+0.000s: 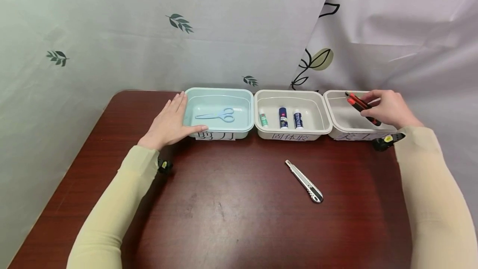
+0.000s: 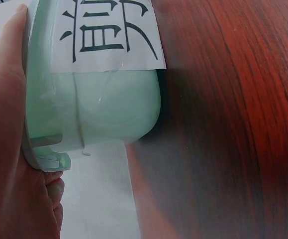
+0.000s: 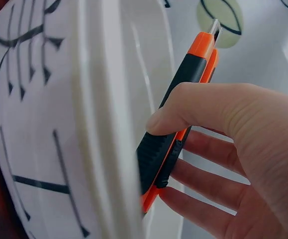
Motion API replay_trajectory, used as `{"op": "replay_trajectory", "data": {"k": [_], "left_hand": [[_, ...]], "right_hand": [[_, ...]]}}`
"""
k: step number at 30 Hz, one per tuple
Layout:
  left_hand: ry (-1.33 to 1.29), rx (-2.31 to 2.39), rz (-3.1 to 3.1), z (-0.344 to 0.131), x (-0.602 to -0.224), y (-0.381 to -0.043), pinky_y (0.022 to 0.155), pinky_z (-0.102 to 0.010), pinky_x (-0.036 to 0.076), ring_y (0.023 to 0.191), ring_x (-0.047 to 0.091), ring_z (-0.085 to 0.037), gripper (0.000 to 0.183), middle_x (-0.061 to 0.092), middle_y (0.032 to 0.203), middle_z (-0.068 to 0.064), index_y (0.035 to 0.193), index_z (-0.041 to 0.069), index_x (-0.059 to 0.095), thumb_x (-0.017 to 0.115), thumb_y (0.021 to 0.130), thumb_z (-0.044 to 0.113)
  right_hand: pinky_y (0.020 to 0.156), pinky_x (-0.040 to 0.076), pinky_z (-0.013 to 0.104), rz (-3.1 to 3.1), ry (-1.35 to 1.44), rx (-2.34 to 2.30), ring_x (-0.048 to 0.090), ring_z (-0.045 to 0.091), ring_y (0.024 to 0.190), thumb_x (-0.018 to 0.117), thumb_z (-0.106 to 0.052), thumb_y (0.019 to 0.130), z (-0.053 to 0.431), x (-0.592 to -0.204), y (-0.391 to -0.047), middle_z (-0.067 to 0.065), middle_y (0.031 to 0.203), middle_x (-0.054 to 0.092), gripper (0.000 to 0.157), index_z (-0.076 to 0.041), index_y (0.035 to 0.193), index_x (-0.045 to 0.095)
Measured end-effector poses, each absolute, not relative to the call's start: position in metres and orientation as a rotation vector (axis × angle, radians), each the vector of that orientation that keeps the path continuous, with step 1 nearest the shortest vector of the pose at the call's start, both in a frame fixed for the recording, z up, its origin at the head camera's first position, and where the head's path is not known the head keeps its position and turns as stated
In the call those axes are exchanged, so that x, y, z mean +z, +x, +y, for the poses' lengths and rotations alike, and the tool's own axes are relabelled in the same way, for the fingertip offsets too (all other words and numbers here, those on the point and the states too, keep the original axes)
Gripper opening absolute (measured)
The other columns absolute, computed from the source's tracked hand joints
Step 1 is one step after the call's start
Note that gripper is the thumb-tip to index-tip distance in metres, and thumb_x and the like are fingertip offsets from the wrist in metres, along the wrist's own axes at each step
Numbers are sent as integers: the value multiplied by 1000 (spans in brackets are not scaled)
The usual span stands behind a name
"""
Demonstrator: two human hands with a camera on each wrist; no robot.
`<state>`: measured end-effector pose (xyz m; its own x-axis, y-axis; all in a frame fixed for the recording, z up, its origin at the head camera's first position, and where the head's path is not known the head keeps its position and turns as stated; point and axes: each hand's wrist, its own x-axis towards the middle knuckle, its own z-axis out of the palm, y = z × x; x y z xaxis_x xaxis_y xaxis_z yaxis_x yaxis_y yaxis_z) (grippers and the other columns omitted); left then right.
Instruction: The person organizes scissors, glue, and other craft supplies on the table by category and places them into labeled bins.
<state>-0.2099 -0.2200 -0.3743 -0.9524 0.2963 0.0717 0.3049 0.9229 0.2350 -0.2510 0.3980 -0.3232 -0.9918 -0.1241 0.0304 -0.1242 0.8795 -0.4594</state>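
Across the dark red surface (image 1: 224, 202), the far-left blue tray (image 1: 209, 101) meets your spread left grip (image 1: 166, 121); over the far-right pale tray (image 1: 340, 113), your right grip (image 1: 390, 109) pinches a red-and-black utility knife (image 3: 156, 152). Loosen early, and the slanted knife could strike that tray's near rim (image 1: 354, 131) and tip outward toward you.

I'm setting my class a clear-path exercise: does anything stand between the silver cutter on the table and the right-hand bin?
Nothing visible lies on the table between the silver cutter and the right-hand bin. The bin's front rim must be cleared, though, and the right hand partly covers the bin's opening.
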Motion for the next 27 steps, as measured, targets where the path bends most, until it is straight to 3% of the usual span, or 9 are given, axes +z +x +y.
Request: {"op": "replay_trajectory", "data": {"k": [4,11,15,19,23,27], "left_hand": [[-473,-379,-3049,-220,-375,-211,125,-42,2,154,6,-33,126,7,168,-21,161,-4,6,54,84,83],[-478,-378,-3049,-221,-374,-211,125,-44,4,154,6,-34,125,7,168,-21,160,-5,6,54,84,82],[-477,-387,-3054,-221,-374,-211,125,-43,2,154,5,-33,126,5,168,-21,160,-5,6,54,84,82],[-475,-382,-3058,-220,-375,-211,125,-43,3,154,5,-33,126,5,168,-21,160,-5,6,54,84,83],[-474,-380,-3055,-220,-375,-211,124,-45,4,154,6,-33,126,6,168,-21,160,-5,6,55,84,83],[-472,-375,-3056,-220,-375,-211,124,-45,5,154,6,-33,126,6,168,-21,160,-5,7,54,84,83]], "right_hand": [[58,47,23,-3067,234,714,64,6,73,85,-12,79,402,-332,-257,23,107,71,42,0,117,71],[44,53,36,-3109,275,744,63,32,51,81,-1,75,406,-348,-265,23,99,69,39,6,112,71],[52,50,31,-3099,352,653,61,24,58,81,-1,71,407,-354,-269,19,90,71,35,7,104,73],[66,44,34,-3102,412,511,58,22,73,81,-3,68,406,-357,-271,13,85,72,30,2,97,76],[71,44,40,-3142,399,515,58,28,78,79,-5,70,405,-358,-271,16,90,73,31,2,100,76],[72,46,39,-3161,368,537,60,28,80,80,-8,73,404,-358,-271,24,104,72,42,8,111,72]]}}
